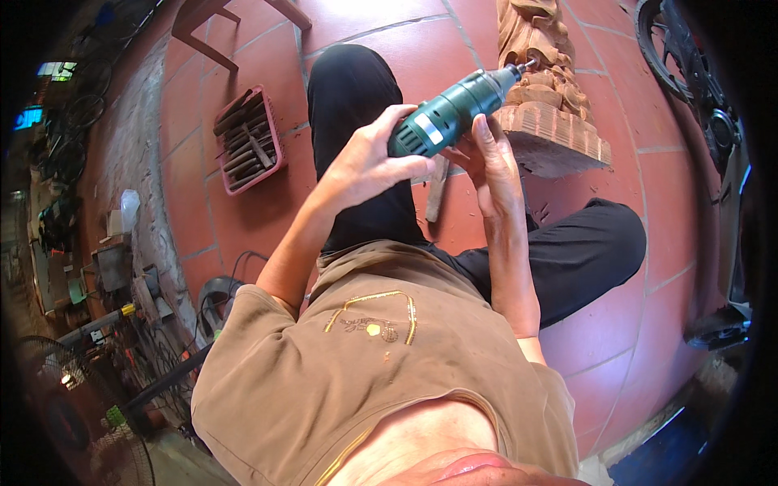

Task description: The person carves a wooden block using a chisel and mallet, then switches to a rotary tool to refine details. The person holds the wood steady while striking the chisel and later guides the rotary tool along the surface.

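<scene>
A green electric die grinder (pixel 447 117) is held up in front of me, tilted with its nose toward the upper right. My left hand (pixel 375 155) wraps round its rear end. Beneath the body, my right hand (pixel 493 166) has its thumb against the casing, with its other fingers partly hidden. The metal collet and bit (pixel 520 68) reach in front of a carved wooden figure (pixel 545 99) on a block base; whether they touch cannot be told. Below the tool, a wooden stick or handle (pixel 437 190) lies on the floor between my legs.
A pink basket (pixel 279 154) of carving tools sits on the red tiled floor (pixel 188 202) at left. Wooden furniture legs (pixel 220 50) stand behind it. A motorbike (pixel 713 121) is at right. A fan (pixel 69 397), cables and clutter fill the lower left.
</scene>
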A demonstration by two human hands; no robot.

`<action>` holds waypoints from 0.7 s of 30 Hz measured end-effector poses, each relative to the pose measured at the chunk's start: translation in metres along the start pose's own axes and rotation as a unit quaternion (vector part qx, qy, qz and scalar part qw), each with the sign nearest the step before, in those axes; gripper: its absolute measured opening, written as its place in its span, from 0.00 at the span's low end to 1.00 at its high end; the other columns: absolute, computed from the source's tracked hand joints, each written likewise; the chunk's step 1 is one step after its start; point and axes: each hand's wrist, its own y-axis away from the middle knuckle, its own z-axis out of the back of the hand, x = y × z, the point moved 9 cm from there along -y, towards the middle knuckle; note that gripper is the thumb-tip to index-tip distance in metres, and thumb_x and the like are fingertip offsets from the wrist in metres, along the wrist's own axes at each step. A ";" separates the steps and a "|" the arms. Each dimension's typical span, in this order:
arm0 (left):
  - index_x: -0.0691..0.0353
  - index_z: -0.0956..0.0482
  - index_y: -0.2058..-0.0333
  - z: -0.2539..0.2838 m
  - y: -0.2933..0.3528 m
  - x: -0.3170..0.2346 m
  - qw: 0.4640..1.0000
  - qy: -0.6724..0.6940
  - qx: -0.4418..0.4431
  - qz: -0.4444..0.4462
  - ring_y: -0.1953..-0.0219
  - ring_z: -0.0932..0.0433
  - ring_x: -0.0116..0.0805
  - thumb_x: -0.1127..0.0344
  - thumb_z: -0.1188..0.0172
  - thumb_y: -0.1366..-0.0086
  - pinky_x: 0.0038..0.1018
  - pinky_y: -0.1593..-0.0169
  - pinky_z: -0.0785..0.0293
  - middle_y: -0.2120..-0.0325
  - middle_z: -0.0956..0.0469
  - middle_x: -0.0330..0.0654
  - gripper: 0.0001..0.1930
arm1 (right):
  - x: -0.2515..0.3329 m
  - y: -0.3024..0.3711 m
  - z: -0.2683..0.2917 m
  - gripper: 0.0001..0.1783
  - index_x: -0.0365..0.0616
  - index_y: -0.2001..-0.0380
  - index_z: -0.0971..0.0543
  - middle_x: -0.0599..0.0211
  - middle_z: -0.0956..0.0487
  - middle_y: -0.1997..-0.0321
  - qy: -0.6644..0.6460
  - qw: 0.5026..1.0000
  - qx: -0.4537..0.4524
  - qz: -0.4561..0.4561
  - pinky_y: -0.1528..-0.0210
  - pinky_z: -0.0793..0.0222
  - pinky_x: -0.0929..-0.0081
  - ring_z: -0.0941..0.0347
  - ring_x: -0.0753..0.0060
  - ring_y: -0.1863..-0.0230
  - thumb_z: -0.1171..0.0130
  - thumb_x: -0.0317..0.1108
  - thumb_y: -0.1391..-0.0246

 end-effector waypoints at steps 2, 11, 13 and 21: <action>0.67 0.29 0.46 0.001 -0.001 0.009 0.984 0.170 0.038 0.034 0.62 0.23 0.27 0.60 0.31 0.44 0.23 0.53 0.29 0.63 0.23 0.41 0.30 | -0.002 0.000 0.001 0.32 0.44 0.42 0.31 0.62 0.22 0.48 -0.029 0.999 -0.012 0.004 0.43 0.27 0.58 0.25 0.65 0.43 0.40 0.55 0.40; 0.64 0.23 0.58 -0.044 0.013 0.021 0.889 0.385 0.204 0.143 0.77 0.23 0.29 0.44 0.47 0.33 0.23 0.69 0.30 0.73 0.21 0.42 0.24 | -0.008 -0.005 -0.030 0.37 0.44 0.39 0.33 0.51 0.31 0.35 -0.246 0.959 0.140 -0.017 0.32 0.38 0.52 0.37 0.52 0.32 0.41 0.58 0.42; 0.68 0.24 0.56 -0.043 0.006 0.034 0.919 0.311 0.205 0.133 0.76 0.21 0.34 0.36 0.52 0.32 0.27 0.70 0.26 0.70 0.19 0.48 0.34 | -0.014 -0.008 -0.022 0.33 0.45 0.44 0.29 0.52 0.25 0.41 -0.244 0.961 0.125 -0.025 0.33 0.36 0.51 0.34 0.52 0.34 0.41 0.58 0.42; 0.66 0.23 0.46 0.020 -0.001 0.019 0.983 0.174 0.055 0.024 0.58 0.21 0.30 0.44 0.53 0.27 0.28 0.52 0.25 0.62 0.19 0.45 0.28 | -0.012 -0.010 -0.002 0.28 0.43 0.51 0.25 0.53 0.22 0.48 -0.338 0.940 0.037 -0.025 0.35 0.33 0.52 0.31 0.50 0.36 0.39 0.56 0.43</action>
